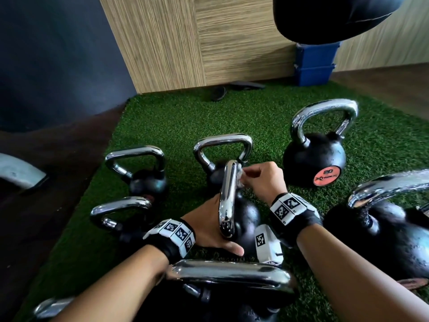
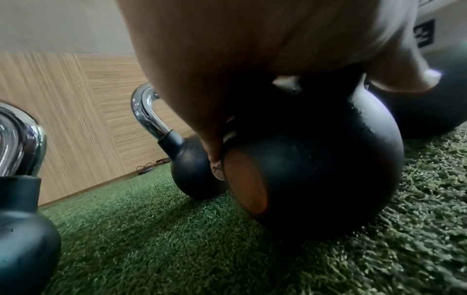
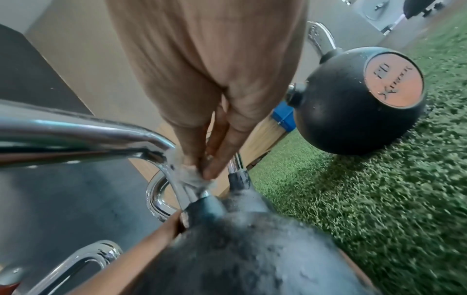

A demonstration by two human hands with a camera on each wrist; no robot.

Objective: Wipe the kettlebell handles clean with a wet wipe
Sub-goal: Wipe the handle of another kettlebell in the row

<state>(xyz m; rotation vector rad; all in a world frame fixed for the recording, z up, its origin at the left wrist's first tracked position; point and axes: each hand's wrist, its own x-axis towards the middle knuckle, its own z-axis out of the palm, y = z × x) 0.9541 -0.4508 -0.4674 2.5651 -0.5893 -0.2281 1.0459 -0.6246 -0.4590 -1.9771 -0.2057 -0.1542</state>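
The wet wipe (image 1: 239, 176), a crumpled white wad, was pinched in the right hand's (image 1: 262, 182) closed grip against the far end of the chrome handle (image 1: 227, 198) of the centre kettlebell (image 1: 246, 219). The left hand (image 1: 209, 226), fingers mostly straight, pressed flat on that bell's rough black ball just below the grip. Around the grip stood other round black kettlebells with polished loop handles on green artificial turf (image 1: 162, 117), one marked 20 (image 1: 314, 156) to its right; beyond rose a wood-grain wall (image 1: 209, 43) and stacked blue bins (image 1: 315, 63).
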